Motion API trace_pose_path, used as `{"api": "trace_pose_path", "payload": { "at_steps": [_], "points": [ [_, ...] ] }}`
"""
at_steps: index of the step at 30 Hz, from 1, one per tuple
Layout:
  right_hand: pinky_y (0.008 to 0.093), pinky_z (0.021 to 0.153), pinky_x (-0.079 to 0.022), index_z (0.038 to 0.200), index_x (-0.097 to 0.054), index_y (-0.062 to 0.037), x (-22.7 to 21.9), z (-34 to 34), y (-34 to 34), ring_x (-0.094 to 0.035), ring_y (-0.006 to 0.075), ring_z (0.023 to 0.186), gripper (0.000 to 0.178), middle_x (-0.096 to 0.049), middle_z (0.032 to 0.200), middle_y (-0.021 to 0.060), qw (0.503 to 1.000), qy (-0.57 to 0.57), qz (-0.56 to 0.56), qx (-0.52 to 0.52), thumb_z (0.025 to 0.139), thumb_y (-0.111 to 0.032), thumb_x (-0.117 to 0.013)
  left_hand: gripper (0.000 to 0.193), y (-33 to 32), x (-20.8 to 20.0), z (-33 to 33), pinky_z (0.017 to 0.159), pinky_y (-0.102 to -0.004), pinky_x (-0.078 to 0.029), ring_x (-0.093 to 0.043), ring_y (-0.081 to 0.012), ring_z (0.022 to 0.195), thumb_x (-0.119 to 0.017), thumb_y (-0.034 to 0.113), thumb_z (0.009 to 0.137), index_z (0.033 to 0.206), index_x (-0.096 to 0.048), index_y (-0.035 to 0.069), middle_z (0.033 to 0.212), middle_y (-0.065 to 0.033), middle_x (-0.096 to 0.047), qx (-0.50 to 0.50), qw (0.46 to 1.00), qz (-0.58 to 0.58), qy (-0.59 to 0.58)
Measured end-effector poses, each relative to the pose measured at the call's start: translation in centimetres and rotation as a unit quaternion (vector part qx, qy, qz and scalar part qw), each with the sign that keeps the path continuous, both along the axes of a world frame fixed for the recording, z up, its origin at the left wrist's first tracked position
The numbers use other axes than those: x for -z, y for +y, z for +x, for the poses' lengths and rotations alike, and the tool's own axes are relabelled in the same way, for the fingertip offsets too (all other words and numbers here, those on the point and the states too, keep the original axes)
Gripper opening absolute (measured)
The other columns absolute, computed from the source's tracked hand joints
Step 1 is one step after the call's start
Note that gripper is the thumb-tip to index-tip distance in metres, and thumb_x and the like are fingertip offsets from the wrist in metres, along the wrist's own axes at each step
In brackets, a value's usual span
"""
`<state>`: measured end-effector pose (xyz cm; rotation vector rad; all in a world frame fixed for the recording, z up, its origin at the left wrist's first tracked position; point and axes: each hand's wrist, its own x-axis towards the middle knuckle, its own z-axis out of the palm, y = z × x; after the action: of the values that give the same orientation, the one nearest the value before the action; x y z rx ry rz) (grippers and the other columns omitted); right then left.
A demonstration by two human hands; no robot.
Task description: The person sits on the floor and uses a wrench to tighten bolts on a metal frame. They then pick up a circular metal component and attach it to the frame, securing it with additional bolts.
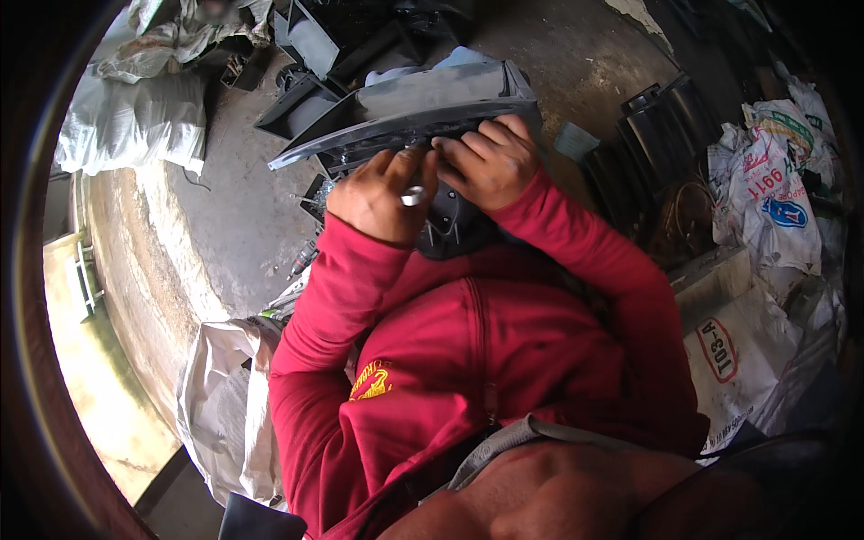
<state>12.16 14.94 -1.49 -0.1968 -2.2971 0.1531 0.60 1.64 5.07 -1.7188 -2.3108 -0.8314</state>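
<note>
A dark grey plastic panel (432, 94), dusty on its upper face, is tilted up before my chest. My left hand (382, 193) is closed at its near edge around a slim tool with a round silver end (413, 195); the rest of the tool is hidden by my fingers. Fingers of my right hand (490, 162) are bent over the panel's near edge, gripping it, with the thumb side close to my left fingers. Below both hands, a black plastic part (445, 220) shows in front of my jacket.
Black plastic boxes (310, 40) lie beyond the panel. Curved black parts (666, 117) stand at the right beside printed white sacks (765, 193). Left are a translucent plastic bag (135, 121), an open white sack (229, 387) and a dark tool (304, 259) near my left sleeve.
</note>
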Motion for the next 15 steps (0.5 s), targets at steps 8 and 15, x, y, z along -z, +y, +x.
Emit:
{"api": "trace_pose_path", "payload": {
  "at_steps": [8,15],
  "points": [
    [0.034,0.073,-0.042,0.087,-0.065,-0.0143,0.4,-0.4,0.0,-0.054,0.016,0.07,0.026,-0.053,0.068,-0.0032,1.0,0.011,0.008,0.002,0.072,-0.029,-0.08,0.037,-4.5,6.2,-4.3,0.071,-0.0369,-0.059,-0.072,-0.0268,0.08,-0.056,0.028,0.101,0.111,-0.065,-0.007,0.091,-0.0186,-0.072,-0.004,0.773,0.137,-0.619],
    [0.0345,0.073,-0.041,0.088,-0.066,-0.0144,0.1,-0.2,-0.1,-0.055,0.016,0.07,0.027,-0.055,0.069,-0.0033,1.0,-0.002,0.008,0.008,0.071,-0.029,-0.081,0.035,-4.7,3.7,-2.8,0.071,-0.0354,-0.06,-0.072,-0.0281,0.078,-0.056,0.025,0.101,0.109,-0.065,-0.009,0.093,-0.0203,-0.071,-0.02,0.802,0.177,-0.571]
  ]
}}
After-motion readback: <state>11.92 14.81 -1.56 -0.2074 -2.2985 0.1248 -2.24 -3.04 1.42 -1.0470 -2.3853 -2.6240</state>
